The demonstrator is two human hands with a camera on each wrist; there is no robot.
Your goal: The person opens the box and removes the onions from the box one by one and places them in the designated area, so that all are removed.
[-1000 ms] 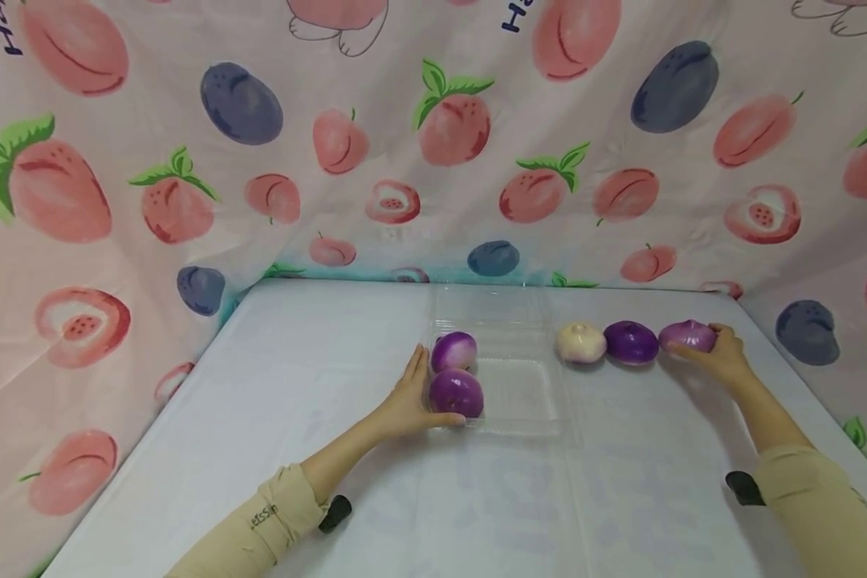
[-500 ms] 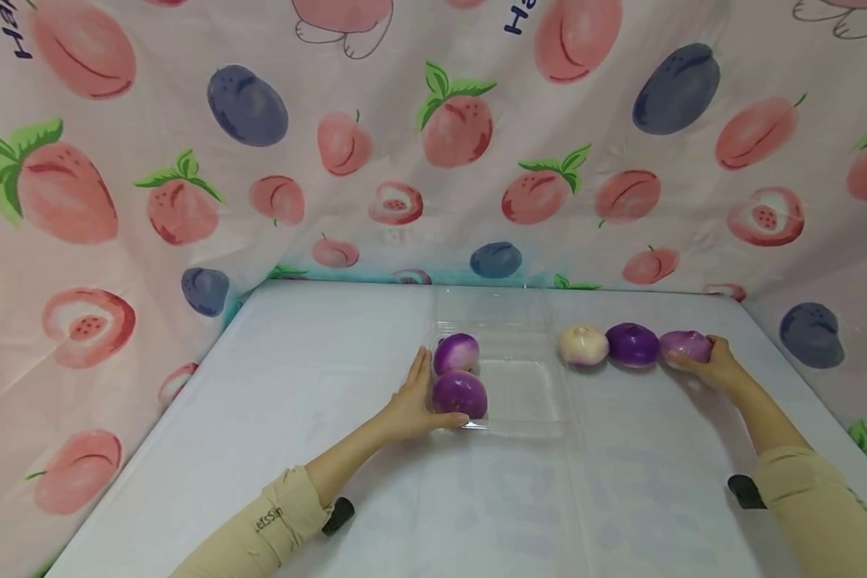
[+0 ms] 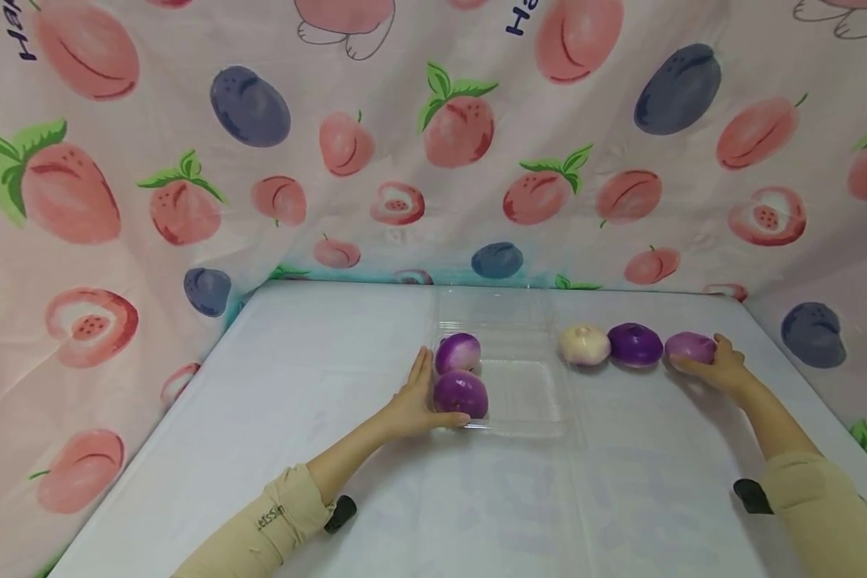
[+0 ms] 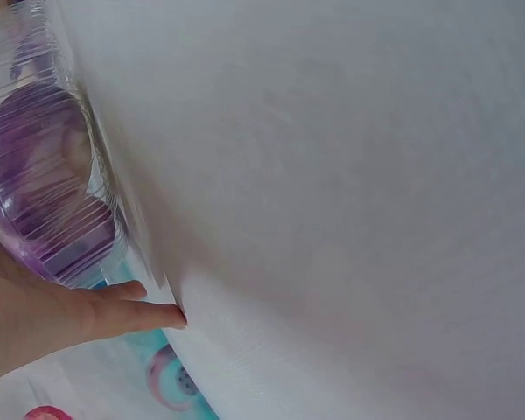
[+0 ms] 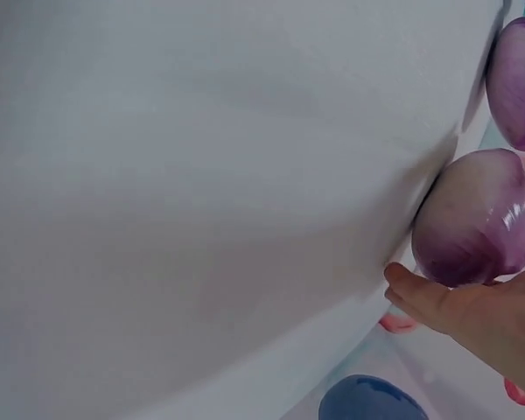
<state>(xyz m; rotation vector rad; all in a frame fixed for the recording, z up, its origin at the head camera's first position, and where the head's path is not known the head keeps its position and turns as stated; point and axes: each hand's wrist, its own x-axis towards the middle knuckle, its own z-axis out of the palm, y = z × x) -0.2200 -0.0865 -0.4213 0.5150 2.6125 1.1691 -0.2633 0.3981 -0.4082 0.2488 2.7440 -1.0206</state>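
In the head view, we see the left hand (image 3: 409,408), thumb spread from straight fingers, against the left side of the clear plastic container (image 3: 523,392), which holds two purple onions (image 3: 461,393); right of it sit a whitish onion (image 3: 584,346), a dark purple onion (image 3: 635,346) and, farthest from it, a pale purple onion (image 3: 689,346) pinched by the right hand (image 3: 722,369). In the left wrist view, we find straight fingers beside the container; in the right, the pale purple onion touches the hand.
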